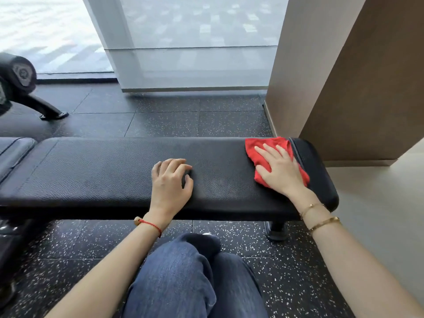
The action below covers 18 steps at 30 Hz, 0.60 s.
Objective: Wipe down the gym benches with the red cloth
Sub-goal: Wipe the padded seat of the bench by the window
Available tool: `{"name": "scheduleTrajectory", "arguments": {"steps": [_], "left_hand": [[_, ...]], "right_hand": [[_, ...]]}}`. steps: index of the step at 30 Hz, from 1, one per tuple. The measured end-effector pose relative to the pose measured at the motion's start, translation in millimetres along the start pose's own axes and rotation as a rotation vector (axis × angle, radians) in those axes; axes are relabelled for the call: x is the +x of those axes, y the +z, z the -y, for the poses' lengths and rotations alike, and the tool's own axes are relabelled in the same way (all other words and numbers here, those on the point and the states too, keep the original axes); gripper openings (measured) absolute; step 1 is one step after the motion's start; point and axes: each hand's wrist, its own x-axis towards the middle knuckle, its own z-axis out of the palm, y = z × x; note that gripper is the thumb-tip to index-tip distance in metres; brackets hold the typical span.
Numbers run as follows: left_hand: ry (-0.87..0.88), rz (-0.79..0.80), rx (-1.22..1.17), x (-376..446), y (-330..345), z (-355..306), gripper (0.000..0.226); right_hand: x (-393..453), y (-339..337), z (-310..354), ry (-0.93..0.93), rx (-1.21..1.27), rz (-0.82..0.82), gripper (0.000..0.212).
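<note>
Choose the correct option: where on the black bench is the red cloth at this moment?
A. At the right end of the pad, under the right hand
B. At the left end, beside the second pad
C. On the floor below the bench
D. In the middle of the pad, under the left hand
A: the red cloth lies at the right end of the bench, pressed flat under the right hand, while the left hand rests on bare pad near the middle.

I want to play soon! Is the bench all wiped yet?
Can't tell what's wiped: no marks show. Now the right hand presses the red cloth flat at the bench end; the left hand rests mid-bench. The next pad probably remains.
</note>
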Motion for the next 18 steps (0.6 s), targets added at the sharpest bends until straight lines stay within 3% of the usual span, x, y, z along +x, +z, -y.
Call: {"name": "scheduleTrajectory", "arguments": {"steps": [4,11,18], "left_hand": [[-0.019,-0.021,0.024,-8.7,-23.1,15.8,0.023],[-0.146,-0.027,0.036,-30.1,-79.1,56.4,0.023],[-0.177,-0.012,0.101,-57.5,-150.8,97.3,0.022]], "right_hand": [[26.8,11.5,40.8,-0.031,0.032,0.002,0.055],[-5.4,43.9,155.5,-0.404,0.085,0.067,0.053],[-5.5,46.4,155.1,-0.421,0.105,-0.003,0.051]]}}
